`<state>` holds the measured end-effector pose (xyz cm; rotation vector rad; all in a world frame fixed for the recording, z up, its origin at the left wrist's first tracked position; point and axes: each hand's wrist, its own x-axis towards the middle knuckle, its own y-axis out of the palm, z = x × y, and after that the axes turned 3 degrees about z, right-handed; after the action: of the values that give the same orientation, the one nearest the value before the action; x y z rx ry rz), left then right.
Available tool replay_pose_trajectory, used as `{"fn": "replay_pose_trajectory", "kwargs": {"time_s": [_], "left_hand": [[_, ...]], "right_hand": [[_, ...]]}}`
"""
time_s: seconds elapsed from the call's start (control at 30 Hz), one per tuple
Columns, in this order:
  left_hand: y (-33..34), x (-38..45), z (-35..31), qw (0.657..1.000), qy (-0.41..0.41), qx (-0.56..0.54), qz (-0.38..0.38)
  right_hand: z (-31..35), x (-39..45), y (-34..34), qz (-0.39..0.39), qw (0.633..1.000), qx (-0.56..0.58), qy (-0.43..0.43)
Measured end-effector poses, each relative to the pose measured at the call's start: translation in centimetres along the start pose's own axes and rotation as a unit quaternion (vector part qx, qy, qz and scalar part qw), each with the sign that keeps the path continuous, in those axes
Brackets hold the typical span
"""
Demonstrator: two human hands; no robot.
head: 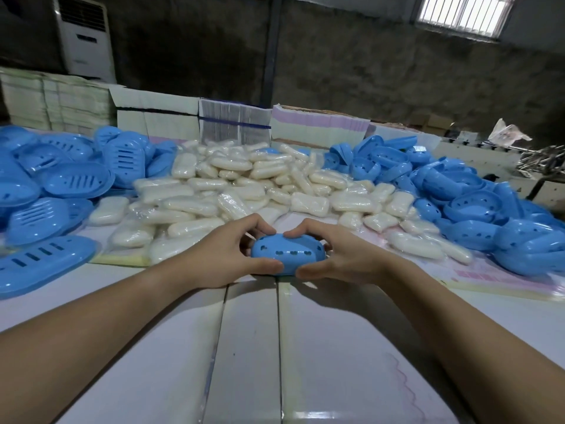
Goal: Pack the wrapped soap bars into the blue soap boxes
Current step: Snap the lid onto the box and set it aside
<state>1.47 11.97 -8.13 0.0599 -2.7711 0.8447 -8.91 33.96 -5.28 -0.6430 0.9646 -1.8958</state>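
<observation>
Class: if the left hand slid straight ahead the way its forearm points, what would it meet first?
Probably the blue plastic soap box that the left hand already grips; beyond it, the right hand.

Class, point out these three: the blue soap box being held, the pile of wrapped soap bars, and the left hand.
blue soap box (286,255): head view, holed side wall.
wrapped soap bars (244,185): head view, pile's middle.
left hand (226,255): head view, back of hand.
</observation>
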Motion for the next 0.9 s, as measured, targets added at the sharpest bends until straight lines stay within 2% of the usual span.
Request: {"fn": "replay_pose_trajectory", "kwargs": {"time_s": [0.13,0.3,0.37,0.5,0.57,0.67,0.77,0.9], "left_hand": [[-0.2,-0.2,-0.1,1.000,0.013,-0.018,0.008],[-0.3,-0.4,-0.1,0.998,0.034,-0.027,0.052],[-0.2,-0.4,0.1,0.997,0.042,-0.008,0.057],[-0.3,0.0,1.0,0.998,0.038,-0.022,0.045],[-0.4,0.1,1.3,0.998,0.047,-0.003,0.049],[-0.4,0.1,1.9,0.995,0.064,0.057,0.052],[-0.7,0.5,2.8,0.992,0.072,0.101,0.037],[-0.4,1.6,6.0,0.990,0.056,0.126,0.016]], "right_hand": [[1.4,0.2,1.0,-0.038,0.995,-0.085,-0.027],[2.6,-1.2,1.3,-0.057,0.979,-0.197,-0.008],[2.5,-3.0,0.3,-0.101,0.969,-0.224,0.029],[0.7,-8.1,-2.2,-0.218,0.946,-0.179,0.161],[-1.1,-10.7,-3.3,-0.252,0.906,-0.211,0.269],[-4.6,-14.7,-4.7,-0.277,0.820,-0.248,0.436],[-8.2,-19.0,-6.0,-0.274,0.772,-0.221,0.528],[-11.9,-23.9,-7.1,-0.291,0.702,-0.245,0.602]]}}
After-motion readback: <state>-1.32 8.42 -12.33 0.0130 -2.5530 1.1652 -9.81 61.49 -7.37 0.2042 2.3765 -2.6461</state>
